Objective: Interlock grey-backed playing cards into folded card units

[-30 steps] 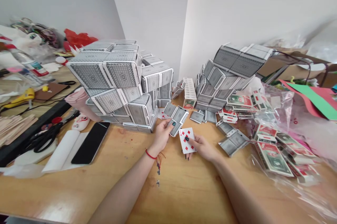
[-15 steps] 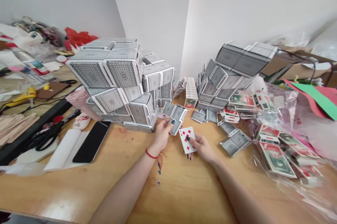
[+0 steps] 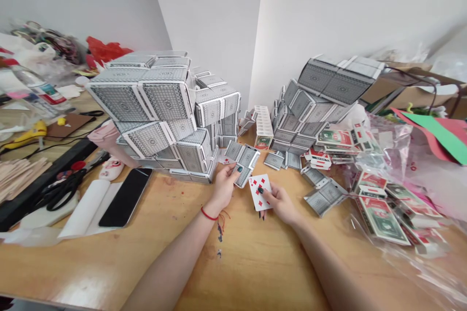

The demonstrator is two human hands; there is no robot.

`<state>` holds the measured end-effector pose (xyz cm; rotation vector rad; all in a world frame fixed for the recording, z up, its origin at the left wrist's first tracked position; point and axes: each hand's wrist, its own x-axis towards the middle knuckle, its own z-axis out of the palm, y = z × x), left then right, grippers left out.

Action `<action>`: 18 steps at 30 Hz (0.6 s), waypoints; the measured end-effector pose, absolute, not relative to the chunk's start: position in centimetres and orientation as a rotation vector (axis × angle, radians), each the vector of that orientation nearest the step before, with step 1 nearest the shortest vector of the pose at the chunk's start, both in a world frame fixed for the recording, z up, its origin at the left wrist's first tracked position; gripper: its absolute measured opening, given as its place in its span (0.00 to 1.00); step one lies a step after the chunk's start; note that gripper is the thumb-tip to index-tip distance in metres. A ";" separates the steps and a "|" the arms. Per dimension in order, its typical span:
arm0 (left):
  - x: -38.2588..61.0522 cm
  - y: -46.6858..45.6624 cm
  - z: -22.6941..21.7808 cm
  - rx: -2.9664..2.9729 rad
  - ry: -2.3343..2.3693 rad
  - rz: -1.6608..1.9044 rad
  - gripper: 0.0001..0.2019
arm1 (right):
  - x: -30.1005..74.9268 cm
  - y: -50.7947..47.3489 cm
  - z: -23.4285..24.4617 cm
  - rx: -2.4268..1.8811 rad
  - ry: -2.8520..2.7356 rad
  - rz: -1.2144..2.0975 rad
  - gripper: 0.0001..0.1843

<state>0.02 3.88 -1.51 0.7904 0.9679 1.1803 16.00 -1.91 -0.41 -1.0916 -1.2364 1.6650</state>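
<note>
My left hand (image 3: 225, 185) pinches a joined piece of folded playing cards (image 3: 245, 161), grey patterned backs outward, thumb on top. Between the thumb and fingers of my right hand (image 3: 280, 204) is a seven of diamonds playing card (image 3: 260, 188), face up and tilted, just right of that piece. The two do not touch. Behind my left hand rises a tall stack of grey card blocks (image 3: 156, 101). Another stack of card blocks (image 3: 310, 111) stands behind and to the right. A further joined card piece (image 3: 326, 197) lies right of my right hand.
Left on the table are a black phone (image 3: 126, 197), a white paper roll (image 3: 84, 209), black scissors (image 3: 65, 189) and a yellow glue gun (image 3: 34, 133). Card boxes (image 3: 383, 218) and clear plastic wrap crowd the right side. A row of upright cards (image 3: 263, 126) stands between the stacks.
The view has shifted very slightly. Both hands keep their hold, and the seven of diamonds has barely moved.
</note>
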 end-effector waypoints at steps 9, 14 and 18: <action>0.0 3.9 -1.4 0.799 0.980 1.170 0.18 | 16.0 -2.0 -0.4 -1.046 -1.250 1.676 0.18; 0.0 3.9 -1.4 0.791 0.969 1.180 0.18 | 16.1 -1.9 -0.5 -1.061 -1.224 1.674 0.18; 0.0 3.9 -1.4 0.787 0.959 1.175 0.18 | 16.1 -1.9 -0.5 -1.063 -1.207 1.676 0.19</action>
